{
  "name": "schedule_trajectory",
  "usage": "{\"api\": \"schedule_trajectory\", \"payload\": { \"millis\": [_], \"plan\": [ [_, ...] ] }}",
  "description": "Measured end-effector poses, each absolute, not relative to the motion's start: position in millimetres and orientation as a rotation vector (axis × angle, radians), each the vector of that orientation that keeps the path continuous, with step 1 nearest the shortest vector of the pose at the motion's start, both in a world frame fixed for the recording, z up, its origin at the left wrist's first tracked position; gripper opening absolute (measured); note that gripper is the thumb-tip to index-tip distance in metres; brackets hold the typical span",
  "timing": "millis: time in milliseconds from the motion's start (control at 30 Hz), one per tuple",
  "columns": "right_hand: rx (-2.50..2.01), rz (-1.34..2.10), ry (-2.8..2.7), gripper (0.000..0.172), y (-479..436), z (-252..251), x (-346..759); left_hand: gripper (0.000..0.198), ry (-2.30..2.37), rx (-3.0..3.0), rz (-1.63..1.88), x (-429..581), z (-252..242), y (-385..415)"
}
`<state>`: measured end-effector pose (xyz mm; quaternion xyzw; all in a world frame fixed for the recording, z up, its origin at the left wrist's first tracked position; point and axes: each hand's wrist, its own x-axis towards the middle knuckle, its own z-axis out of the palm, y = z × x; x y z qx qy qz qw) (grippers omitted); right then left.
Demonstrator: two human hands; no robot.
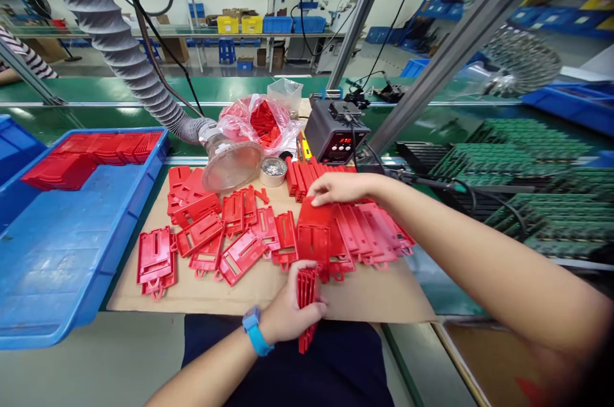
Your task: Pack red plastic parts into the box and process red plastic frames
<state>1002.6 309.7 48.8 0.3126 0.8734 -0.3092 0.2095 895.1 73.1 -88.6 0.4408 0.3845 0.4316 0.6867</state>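
Observation:
My left hand (292, 308), with a blue watch on its wrist, is closed round a small stack of red plastic cases (307, 304) held on edge near the front of the brown board (374, 301). Further back, my right hand (333, 189) pinches the top of a flat red plastic cover (314, 210), which stands just above a red case with a slot. To the right lies an overlapping row of red cases (364, 234). Several loose slotted red cases (242, 256) are spread to the left. Behind my right hand stand red pieces in a row (300, 178).
On the left, a blue tray (52, 266) holds stacked red parts. Behind the board are a fume hose with a clear hood (233, 164), a tin (273, 170), a bag of red pieces (263, 122) and a soldering station (338, 135). Green circuit boards (518, 176) stand right.

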Motion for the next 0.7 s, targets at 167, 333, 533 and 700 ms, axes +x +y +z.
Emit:
{"api": "schedule_trajectory", "payload": {
  "millis": [167, 333, 533, 700],
  "plan": [
    [1.378, -0.348, 3.04, 0.036, 264, 100, 1045, 0.072, 0.728, 0.652, 1.044, 889, -75, 67],
    [0.974, -1.3, 2.828, 0.027, 194, 74, 1048, 0.056, 0.552, 0.183, 1.001, 885, -59, 70],
    [1.091, -1.494, 3.023, 0.018, 162, 0, 1025, 0.066, 0.412, 0.189, 0.966, 891, -63, 73],
    [1.227, -1.238, 3.285, 0.019, 163, -18, 1034, 0.066, 0.609, 0.382, 1.068, 884, -63, 67]
  ]
}}
